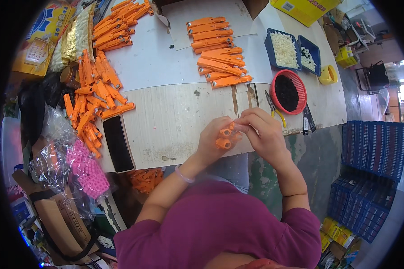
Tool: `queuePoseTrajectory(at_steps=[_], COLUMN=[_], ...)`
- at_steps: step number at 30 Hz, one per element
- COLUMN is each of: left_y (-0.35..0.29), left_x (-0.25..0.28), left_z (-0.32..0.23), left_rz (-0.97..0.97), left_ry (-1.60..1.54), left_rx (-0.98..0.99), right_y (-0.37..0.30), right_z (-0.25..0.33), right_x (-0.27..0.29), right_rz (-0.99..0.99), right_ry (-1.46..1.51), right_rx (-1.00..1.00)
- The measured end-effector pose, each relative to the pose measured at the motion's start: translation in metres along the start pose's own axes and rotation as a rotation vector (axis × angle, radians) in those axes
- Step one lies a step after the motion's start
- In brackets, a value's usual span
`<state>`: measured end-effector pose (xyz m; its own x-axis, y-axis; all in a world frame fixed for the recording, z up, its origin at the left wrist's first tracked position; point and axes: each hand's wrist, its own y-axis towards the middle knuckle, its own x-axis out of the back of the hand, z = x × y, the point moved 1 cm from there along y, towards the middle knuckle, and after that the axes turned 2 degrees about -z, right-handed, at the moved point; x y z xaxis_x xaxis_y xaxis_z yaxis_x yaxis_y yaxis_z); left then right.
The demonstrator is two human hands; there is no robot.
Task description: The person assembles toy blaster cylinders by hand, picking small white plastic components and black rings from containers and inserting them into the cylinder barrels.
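Note:
Close to the table's front edge, my left hand (pixel 212 136) is closed around an orange plastic part (pixel 223 143) with round tube-like ends pointing toward me. My right hand (pixel 264 134) meets it from the right, thumb and forefinger pinched at the part's upper end. Whatever small thing those fingertips may hold is too small to make out. Beyond my hands lies a stacked row of similar orange parts (pixel 217 58). Another loose heap of orange parts (pixel 94 98) covers the left side of the table.
Right of my hands stand a red basket (pixel 301 85) of small black pieces, yellow-handled pliers (pixel 278 114) and blue trays (pixel 272 47) with small white pieces. A black-screened phone (pixel 118 143) lies at left, beside a bag of pink netting (pixel 87 168). Blue crates (pixel 375 148) are stacked at far right.

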<state>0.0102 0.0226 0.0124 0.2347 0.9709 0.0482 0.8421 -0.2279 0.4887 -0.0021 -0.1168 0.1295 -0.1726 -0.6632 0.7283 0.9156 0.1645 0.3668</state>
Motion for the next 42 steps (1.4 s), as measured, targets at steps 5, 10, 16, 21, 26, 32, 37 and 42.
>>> queuePoseTrajectory(at_steps=[5,10,16,21,26,32,37,42], left_y=[-0.002,-0.002,-0.009,-0.003,-0.002,0.006,0.002,0.003], left_x=[0.001,-0.001,0.003,0.002,0.002,0.002,-0.001,0.0], left_z=[0.004,0.003,0.006,0.004,0.004,-0.004,0.001,0.0], left_rz=[0.04,0.063,0.003,-0.001,0.001,-0.004,-0.011,-0.014], left_ry=[0.08,0.139,0.036,0.06,0.015,0.036,0.046,0.053], left_rx=[-0.12,-0.204,-0.091,-0.084,-0.059,-0.081,-0.082,-0.092], right_y=[0.003,0.018,0.026,0.028,0.033,0.035,0.028,0.03], right_z=[0.02,0.034,0.019,0.022,0.022,0.008,0.004,0.01], right_x=[0.018,0.023,0.014,0.022,0.024,0.029,0.03,0.031], right_rz=[0.146,0.548,0.364,0.404,0.441,0.451,0.423,0.445], right_ry=[-0.308,-0.702,-0.457,-0.55,-0.563,-0.421,-0.388,-0.401], right_rx=[0.181,0.354,0.454,0.545,0.614,0.513,0.422,0.415])
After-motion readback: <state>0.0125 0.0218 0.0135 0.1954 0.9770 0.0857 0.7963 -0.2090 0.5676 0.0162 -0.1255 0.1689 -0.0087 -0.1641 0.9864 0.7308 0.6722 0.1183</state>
